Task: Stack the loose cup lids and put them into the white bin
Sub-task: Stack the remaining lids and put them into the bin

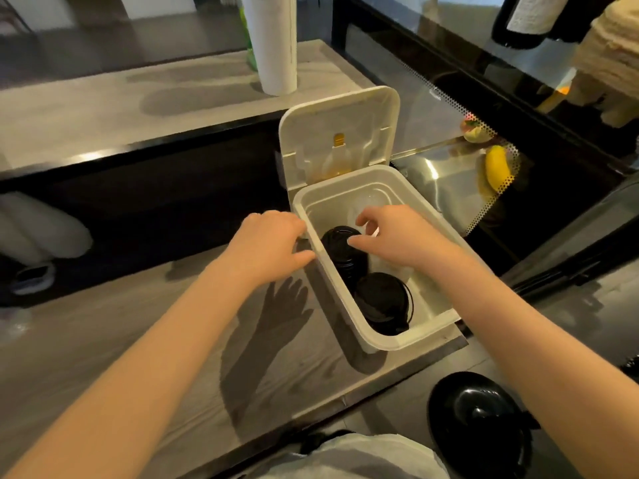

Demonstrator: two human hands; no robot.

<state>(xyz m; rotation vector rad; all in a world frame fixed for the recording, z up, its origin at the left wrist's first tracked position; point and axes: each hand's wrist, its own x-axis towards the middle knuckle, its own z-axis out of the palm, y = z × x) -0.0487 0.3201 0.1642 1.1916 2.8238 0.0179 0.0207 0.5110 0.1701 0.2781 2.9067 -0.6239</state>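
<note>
**A:** Nearest us is our own pale garment [363,459]. Just right of it, below the table's edge, sits a glossy black domed thing [480,420]; we cannot tell what it is.

**B:** From there our bare forearms reach out over the grey table [103,340]. Where do we have the lids?

**A:** Inside the white bin [397,342], at the table's right edge. One stack of black lids [383,302] stands at its near end. A taller black stack [340,252] leans beyond it, and something clear and blurred lies at the far end.

**B:** And the left grip [273,243]?

**A:** It is against the bin's left rim from outside, fingers bent down and thumb touching the rim. We cannot tell whether it clasps the rim.

**B:** Our right grip [397,236] hovers over the bin, loosely spread, with thumb and forefinger apart. The thumb tip is just above the taller stack.

**A:** Behind the bin its hinged flap [339,115] stands open. Farther off, a paper towel roll [276,46] stands on a raised counter [138,108]. To the right, a banana [498,167] lies in a glass case.
</note>
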